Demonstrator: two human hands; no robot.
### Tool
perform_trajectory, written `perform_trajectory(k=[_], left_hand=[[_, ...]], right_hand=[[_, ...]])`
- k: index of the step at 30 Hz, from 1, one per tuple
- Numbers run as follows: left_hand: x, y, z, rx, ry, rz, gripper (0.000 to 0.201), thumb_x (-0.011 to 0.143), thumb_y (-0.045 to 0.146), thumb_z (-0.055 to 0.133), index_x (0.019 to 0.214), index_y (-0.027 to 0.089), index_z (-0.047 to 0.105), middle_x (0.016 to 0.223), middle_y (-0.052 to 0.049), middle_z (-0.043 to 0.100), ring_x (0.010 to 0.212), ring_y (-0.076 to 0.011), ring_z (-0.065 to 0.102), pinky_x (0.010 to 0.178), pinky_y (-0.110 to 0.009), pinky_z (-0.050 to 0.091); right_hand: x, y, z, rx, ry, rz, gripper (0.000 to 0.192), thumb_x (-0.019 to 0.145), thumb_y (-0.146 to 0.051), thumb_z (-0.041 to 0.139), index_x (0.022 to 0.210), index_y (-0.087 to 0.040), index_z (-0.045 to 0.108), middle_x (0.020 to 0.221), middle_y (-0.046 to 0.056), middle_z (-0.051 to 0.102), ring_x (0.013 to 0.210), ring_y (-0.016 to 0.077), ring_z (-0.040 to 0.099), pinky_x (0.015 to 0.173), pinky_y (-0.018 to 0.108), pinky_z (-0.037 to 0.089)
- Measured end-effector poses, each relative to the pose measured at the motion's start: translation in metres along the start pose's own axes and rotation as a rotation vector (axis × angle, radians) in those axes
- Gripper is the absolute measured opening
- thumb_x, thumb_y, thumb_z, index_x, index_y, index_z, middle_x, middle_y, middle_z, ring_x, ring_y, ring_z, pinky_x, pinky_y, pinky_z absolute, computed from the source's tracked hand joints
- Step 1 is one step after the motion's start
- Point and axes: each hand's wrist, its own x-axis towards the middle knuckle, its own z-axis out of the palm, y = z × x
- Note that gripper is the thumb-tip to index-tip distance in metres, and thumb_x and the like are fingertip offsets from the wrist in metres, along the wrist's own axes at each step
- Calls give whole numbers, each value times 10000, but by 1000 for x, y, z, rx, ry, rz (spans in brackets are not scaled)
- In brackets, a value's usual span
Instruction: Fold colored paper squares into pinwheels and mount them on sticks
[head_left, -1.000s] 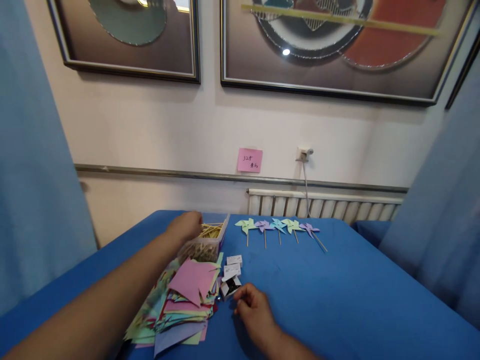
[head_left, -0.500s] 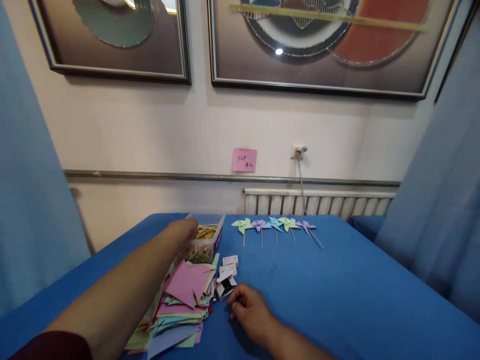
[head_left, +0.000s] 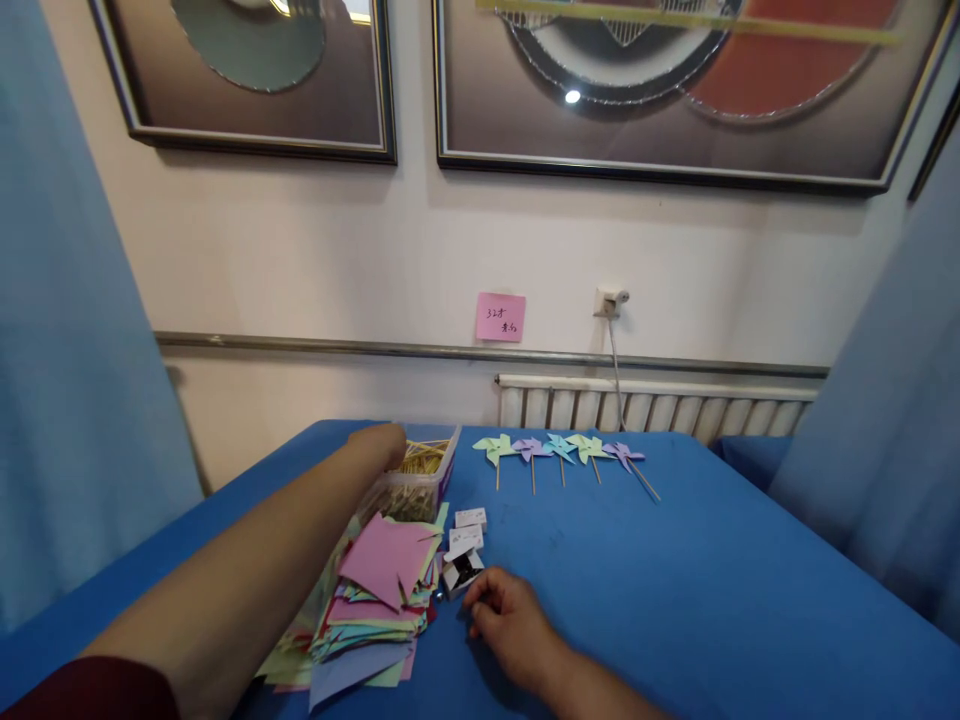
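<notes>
My left hand [head_left: 384, 446] reaches into a clear plastic box of thin wooden sticks [head_left: 420, 472] at the back left of the blue table; its fingers are hidden inside the box. My right hand [head_left: 504, 618] rests on the cloth with fingers curled, touching a small open white box [head_left: 463, 571] of dark pins. A loose stack of coloured paper squares [head_left: 373, 600], pink on top, lies between my arms. Several finished paper pinwheels on sticks [head_left: 559, 452] lie in a row farther back.
Two more small white boxes [head_left: 468, 530] sit beside the open one. The blue tablecloth [head_left: 675, 580] stretches right. Behind the table are a white radiator [head_left: 645, 405], a pink note [head_left: 500, 317] on the wall, and blue curtains on both sides.
My left hand has pushed a little deeper into the stick box. My right hand stays by the small open box. The view shifted slightly.
</notes>
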Motion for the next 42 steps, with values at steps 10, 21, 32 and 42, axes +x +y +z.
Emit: perform_trajectory(k=[10,21,32,42], left_hand=[[-64,22,-14,76,-12,51,222,809,306,544,910,141,652,978,-116,646,933,-255,583,736,-345,440],[-188,5,44,-41,51,385,503,548,431,698,988,196,636,993,-101,655,910,-284,563,729,-316,373],[-182,-15,45,-278,116,192,295,812,409,423,755,222,644,712,-23,676,674,-183,594,587,-257,348],[-173,-22,48,-731,406,-147,309,705,480,555,677,176,600,567,11,606,527,-148,539,492,-225,383]], right_hand=[[-1,3,-2,4,-19,-24,137,667,-108,479,730,-175,581,567,-45,542,529,106,526,519,207,358],[-2,7,-3,-18,-18,-34,191,652,-78,446,736,-177,585,556,-48,534,525,105,507,525,208,354],[-2,9,-3,-27,-17,-31,183,655,-94,456,741,-183,591,585,-45,540,539,106,525,546,216,387],[-7,5,-4,-20,-17,-44,189,649,-81,449,728,-186,585,572,-49,535,535,110,513,547,222,377]])
